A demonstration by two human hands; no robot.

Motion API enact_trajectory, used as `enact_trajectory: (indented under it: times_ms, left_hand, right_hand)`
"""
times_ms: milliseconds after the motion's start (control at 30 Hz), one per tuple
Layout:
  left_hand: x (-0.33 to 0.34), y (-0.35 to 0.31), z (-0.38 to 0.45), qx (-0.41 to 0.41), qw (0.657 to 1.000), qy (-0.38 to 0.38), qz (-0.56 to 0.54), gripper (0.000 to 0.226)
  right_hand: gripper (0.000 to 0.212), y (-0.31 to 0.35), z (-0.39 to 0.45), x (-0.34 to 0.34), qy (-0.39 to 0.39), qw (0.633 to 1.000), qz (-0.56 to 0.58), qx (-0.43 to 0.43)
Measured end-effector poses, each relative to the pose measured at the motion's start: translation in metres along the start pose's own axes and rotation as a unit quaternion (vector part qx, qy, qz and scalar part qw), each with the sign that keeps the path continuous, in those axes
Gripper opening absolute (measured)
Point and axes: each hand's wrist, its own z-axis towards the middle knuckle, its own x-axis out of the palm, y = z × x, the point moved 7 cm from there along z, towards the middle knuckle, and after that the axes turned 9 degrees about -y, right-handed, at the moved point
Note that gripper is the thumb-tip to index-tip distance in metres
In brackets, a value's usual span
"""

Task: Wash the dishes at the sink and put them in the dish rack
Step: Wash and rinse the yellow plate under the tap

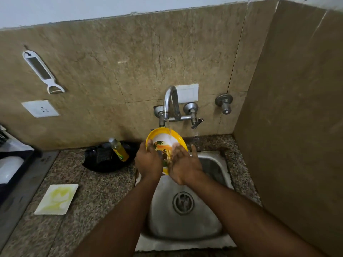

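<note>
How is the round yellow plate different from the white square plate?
The round yellow-rimmed plate has a colourful picture in its middle; the white square plate is plain apart from yellowish-green smears. The yellow plate is tilted up under the running steel tap, over the steel sink; the square plate lies flat on the speckled granite counter. The left hand and right hand are on the yellow plate; nothing touches the square one. Both are plates.
</note>
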Motion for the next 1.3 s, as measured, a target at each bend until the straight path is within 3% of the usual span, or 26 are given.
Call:
enact_trajectory:
  times_ms: [133,300,467,667,767,900,1033,1100,1167,1233,1300]
  left_hand:
    - [0.004,0.005,0.006,-0.028,1.000,-0.003,0.004,0.040]
    - [0.007,0.018,0.007,-0.085,0.996,-0.004,0.029,0.041]
    - [0.033,0.032,-0.003,-0.092,0.988,0.122,0.010,0.043]
    - [0.049,0.057,-0.001,-0.197,0.961,0.171,-0.092,0.039]
    - [0.051,0.057,-0.012,-0.260,0.935,0.183,-0.158,0.026]
    - [0.077,0.066,-0.033,-0.323,0.883,0.227,-0.252,0.033]
    - [0.098,0.054,-0.059,-0.374,0.835,0.243,-0.324,0.037]
    - [0.110,0.058,-0.064,-0.396,0.815,0.246,-0.346,0.042]
    - [0.113,0.058,-0.060,-0.405,0.806,0.246,-0.356,0.045]
    - [0.114,0.063,-0.051,-0.416,0.810,0.231,-0.344,0.036]
    - [0.107,0.060,-0.045,-0.405,0.823,0.232,-0.323,0.031]
  right_hand:
    - [0.078,0.001,0.015,0.006,-0.031,0.998,0.057,-0.017]
    - [0.069,0.026,0.000,0.023,0.030,0.989,0.145,-0.021]
    - [0.081,0.007,0.005,0.033,0.077,0.986,0.137,0.051]
    - [0.070,0.026,0.016,0.014,0.084,0.982,0.154,-0.063]
    - [0.062,0.023,0.006,0.002,0.092,0.975,0.182,-0.095]
    - [0.072,0.002,-0.010,0.002,0.127,0.990,0.057,-0.019]
    - [0.084,-0.023,0.002,-0.007,0.065,0.991,0.001,0.115]
    - [0.079,-0.022,0.014,-0.008,0.061,0.994,0.006,0.088]
    - [0.077,-0.011,0.019,-0.009,0.058,0.998,-0.014,0.003]
    - [0.081,-0.004,0.014,-0.012,0.074,0.995,-0.010,-0.066]
    - [0.085,-0.007,0.003,-0.014,0.093,0.993,0.010,-0.066]
